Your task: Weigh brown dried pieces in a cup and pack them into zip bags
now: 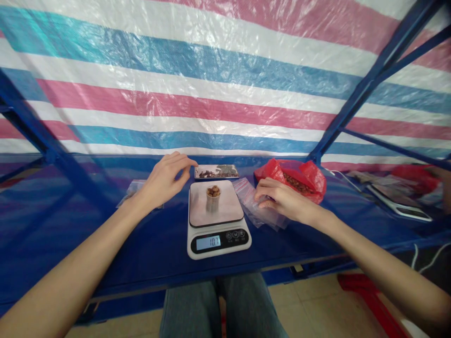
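Brimming cup (213, 204), red bag (317, 179) of brown pieces (298, 184)

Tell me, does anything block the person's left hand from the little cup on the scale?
Nothing visible does. The side of the small cup facing the left hand is open across the scale. The phone lies beyond the scale, and the clear bags are on its other side, at the right hand.

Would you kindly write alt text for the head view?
A digital scale reading 10.7 bears a small cup of brown pieces. The person's right hand is over clear plastic bags by a red bag; the left hand is near a phone.
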Available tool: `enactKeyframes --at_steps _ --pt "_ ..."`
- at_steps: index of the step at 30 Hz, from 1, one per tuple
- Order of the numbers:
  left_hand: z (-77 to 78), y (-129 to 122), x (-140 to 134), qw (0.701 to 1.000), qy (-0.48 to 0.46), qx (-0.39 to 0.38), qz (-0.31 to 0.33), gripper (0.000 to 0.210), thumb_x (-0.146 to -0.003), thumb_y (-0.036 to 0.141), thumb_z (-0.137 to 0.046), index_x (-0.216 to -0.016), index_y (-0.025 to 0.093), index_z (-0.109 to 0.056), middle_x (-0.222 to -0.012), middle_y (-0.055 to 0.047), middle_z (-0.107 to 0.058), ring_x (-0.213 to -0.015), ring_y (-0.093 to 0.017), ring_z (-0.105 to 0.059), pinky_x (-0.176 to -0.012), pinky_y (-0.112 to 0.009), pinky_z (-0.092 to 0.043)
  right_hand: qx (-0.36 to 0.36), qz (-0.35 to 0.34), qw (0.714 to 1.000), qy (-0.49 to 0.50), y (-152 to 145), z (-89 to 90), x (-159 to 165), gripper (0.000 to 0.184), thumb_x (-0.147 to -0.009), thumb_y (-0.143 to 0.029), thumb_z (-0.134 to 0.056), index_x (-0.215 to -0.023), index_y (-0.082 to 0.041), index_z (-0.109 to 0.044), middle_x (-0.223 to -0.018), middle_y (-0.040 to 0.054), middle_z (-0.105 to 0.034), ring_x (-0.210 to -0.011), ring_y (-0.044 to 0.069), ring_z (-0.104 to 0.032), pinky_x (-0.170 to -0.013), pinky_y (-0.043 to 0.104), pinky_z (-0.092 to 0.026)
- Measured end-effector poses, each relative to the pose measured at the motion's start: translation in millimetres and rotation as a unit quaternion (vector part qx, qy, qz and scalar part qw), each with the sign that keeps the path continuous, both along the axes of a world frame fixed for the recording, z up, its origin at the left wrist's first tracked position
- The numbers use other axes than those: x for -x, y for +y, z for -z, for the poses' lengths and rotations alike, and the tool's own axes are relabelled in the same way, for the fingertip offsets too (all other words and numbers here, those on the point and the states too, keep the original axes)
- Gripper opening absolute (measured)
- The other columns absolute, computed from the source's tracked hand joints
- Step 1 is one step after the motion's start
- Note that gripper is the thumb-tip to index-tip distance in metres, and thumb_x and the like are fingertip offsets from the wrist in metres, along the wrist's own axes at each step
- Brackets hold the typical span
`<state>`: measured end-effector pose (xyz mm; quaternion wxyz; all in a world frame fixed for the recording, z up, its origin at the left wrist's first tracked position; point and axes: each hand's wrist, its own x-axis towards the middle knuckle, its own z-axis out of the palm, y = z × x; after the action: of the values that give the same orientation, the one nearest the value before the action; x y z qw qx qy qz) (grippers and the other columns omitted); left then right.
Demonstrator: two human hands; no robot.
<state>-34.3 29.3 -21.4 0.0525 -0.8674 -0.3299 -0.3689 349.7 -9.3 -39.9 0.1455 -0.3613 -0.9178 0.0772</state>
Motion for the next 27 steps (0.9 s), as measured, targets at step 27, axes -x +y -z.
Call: enactKeyframes --at_steps 27 --pt "-13.4 -10.4 -1.7 0.998 -0.046 0.025 -0.036 0.035 -0.097 0.018 -0.047 -0.122 0.021 -0.072 -0.122 -0.009 -0.079 -0.117 -0.030 -0.072 -0.106 -0.049 -0.055 -0.182 -0.109 0.977 -0.017 8.7 -80.6 172.7 0.024 -0.104 -0.011 -0.053 -0.124 -0.018 -0.066 -0.122 0.0094 -0.075 -0.105 0.024 -0.071 -0.085 0.035 -0.050"
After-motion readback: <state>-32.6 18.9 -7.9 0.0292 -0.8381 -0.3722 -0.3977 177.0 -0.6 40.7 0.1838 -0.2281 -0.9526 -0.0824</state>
